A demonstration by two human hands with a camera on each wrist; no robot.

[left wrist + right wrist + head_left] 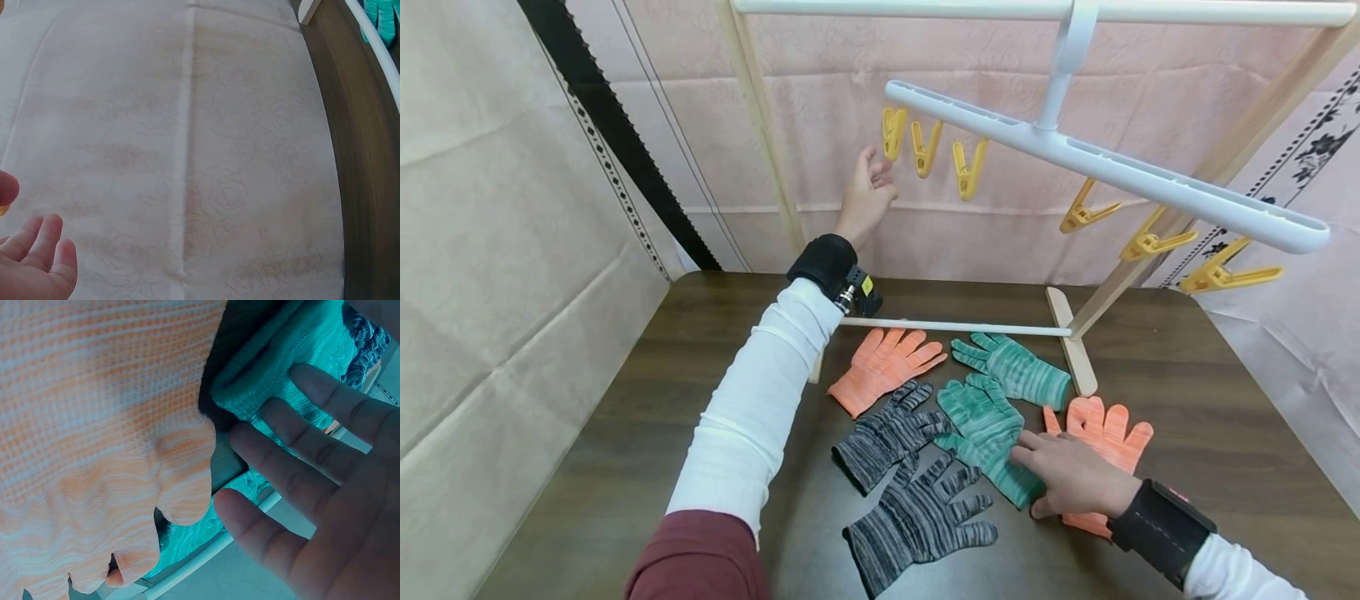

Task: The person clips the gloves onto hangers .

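My left hand [867,198] is raised beside the leftmost yellow clothespin [892,133], one of several hanging from a pale blue hanger bar [1120,171]. In the left wrist view, the thumb and the fingers [47,247] stand apart, with a sliver of yellow by the thumb. Whether the hand touches the clothespin cannot be told. Low over the table, my right hand [1075,475] reaches between a green glove [988,429] and an orange glove [1108,433]. Its fingers [281,465] are spread and relaxed near the green cuff, gripping nothing.
A second orange glove [883,367], another green glove [1018,371] and two grey-black striped gloves [917,525] lie on the brown table [1210,400]. A wooden stand [1075,350] with a white lower rod [955,327] rises behind them. Pale cloth [1000,242] hangs at the back.
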